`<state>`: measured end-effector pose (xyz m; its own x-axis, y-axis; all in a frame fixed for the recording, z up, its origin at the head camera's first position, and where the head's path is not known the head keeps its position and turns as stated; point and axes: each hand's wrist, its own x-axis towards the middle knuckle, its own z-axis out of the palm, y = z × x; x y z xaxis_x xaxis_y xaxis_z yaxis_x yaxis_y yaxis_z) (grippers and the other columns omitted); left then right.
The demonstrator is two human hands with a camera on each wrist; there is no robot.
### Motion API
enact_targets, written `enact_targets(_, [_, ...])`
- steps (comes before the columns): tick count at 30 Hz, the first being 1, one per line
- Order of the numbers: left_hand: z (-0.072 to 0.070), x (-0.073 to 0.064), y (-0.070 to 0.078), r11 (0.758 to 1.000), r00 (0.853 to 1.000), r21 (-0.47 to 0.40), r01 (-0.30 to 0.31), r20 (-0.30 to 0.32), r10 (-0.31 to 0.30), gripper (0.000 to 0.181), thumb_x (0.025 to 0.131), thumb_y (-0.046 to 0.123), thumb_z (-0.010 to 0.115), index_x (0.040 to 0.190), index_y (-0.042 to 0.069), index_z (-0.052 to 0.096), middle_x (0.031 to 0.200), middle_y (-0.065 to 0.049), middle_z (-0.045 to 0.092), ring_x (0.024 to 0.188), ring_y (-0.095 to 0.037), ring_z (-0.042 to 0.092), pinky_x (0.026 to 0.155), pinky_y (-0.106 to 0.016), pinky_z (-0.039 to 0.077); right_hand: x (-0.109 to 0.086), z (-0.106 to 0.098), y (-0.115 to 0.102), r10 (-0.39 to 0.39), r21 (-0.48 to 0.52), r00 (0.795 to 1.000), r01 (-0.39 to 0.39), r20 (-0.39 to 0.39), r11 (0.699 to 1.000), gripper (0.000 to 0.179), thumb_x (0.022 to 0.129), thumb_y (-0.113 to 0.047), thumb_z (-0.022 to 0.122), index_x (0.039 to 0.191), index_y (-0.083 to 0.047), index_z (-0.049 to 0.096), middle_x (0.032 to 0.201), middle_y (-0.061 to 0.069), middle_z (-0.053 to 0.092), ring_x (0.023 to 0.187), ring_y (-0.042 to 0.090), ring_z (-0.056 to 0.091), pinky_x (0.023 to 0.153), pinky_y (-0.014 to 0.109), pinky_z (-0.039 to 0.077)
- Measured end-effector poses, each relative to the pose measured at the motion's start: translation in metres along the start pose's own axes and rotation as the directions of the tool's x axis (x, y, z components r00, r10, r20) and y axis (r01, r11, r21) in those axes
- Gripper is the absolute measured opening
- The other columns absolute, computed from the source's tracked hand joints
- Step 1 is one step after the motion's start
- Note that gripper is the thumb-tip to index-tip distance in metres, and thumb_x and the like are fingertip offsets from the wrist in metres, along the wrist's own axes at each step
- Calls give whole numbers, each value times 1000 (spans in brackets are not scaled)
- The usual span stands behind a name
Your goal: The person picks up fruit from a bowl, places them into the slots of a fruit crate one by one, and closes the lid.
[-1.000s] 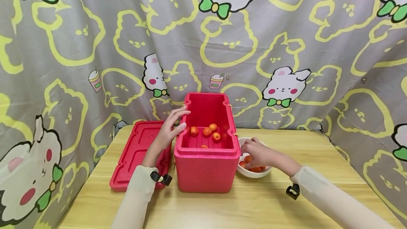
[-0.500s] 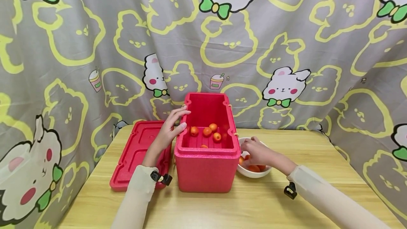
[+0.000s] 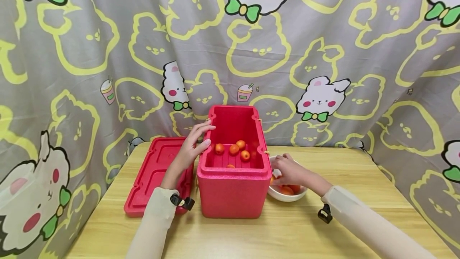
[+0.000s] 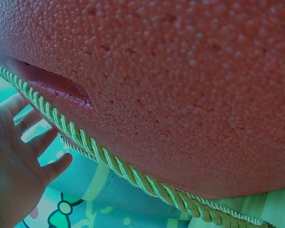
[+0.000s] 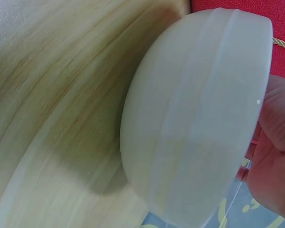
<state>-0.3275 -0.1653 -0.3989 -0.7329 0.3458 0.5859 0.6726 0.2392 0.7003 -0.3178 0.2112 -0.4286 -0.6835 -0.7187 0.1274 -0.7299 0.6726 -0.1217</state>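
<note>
In the head view, with the box centre as the dial reference, the red box (image 3: 231, 197) is standing upright on the wooden table (image 3: 280, 235), and five orange fruits (image 3: 234, 149) are showing inside it, the nearest, at 6 o'clock, being partly hidden by the front wall. The left hand (image 3: 188, 149) is resting at 10 o'clock against the rim, its fingers extending without grasping anything. The right hand (image 3: 292, 172) is reaching into the white bowl (image 3: 285, 198) at 4 o'clock; one fruit is lying at its fingertips, but whether the hand is grasping it cannot be told, and the right wrist view is hiding the fingertips behind the bowl wall. More fruits are lying in the bowl below the palm. The red lid (image 3: 152, 179) is lying flat at 9 o'clock, just beside the box. A twisted cord (image 4: 137, 179) is running along the box's outer wall in the left wrist view, from 10 o'clock to 5 o'clock. A patterned curtain (image 3: 269, 59) is hanging at 12 o'clock behind the table.
</note>
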Motion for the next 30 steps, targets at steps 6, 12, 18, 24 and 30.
enact_targets(6, [-1,-1,1,1000,1000,1,-3,-5,3,50,95,21,58,145,16,54,161,-7,37,149,-24,33,112,-63,41,1,2,0,25,-11,1000,-25,0,1000,36,76,-32,89,108,-20,76,94,-14,71,97,18,58,89,46,37])
enact_targets(12, [0,0,1,1000,1000,3,-6,-7,6,50,95,20,58,145,16,55,160,-9,38,148,-24,34,113,-63,40,1,6,0,38,0,998,-38,-42,999,36,75,-30,89,108,-22,75,90,-16,68,94,14,54,91,48,37])
enact_targets(18, [1,0,-1,1000,1000,-5,-11,-5,11,49,96,20,58,144,15,55,160,-9,38,148,-24,34,113,-63,40,-1,4,2,48,25,983,-45,-174,999,34,70,-18,86,101,-15,74,93,-5,71,96,18,55,95,54,37])
enact_targets(24, [1,1,-2,1000,1000,-3,-15,-7,15,49,96,20,58,144,15,55,160,-9,39,149,-23,34,113,-62,40,-1,-5,4,44,30,947,-37,-318,999,31,68,-13,85,96,-9,72,91,1,70,94,21,55,91,51,36])
enact_targets(30, [1,0,-2,1000,1000,-4,-7,-10,7,48,96,19,58,144,16,56,160,-7,39,150,-22,33,115,-62,39,-4,-15,4,84,57,914,-67,-397,996,34,69,-12,88,98,-9,71,94,2,70,98,21,54,95,48,34])
